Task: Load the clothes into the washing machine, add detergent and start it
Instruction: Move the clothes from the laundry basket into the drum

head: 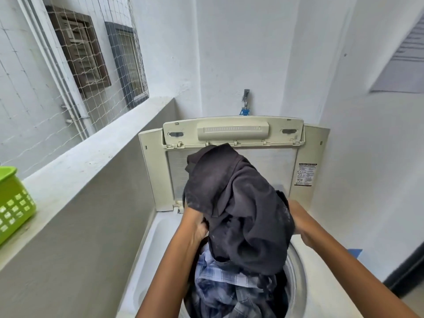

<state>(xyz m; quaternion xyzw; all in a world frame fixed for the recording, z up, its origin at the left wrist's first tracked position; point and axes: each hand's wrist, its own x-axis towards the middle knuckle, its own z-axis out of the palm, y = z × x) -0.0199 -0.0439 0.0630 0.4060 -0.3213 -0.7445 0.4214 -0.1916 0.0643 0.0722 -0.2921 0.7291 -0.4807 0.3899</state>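
Now two hands [197, 223] [300, 223], one dark garment [241, 214].

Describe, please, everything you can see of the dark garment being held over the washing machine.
The dark garment is a charcoal, soft-looking cloth, crumpled and bunched, with folds and faint pale specks. It is raised above the open washing machine, its top in front of the upright lid. The left hand grips its left edge and the right hand holds its right side, fingers hidden in the cloth. Its lower end hangs down to the blue checked clothes in the drum.
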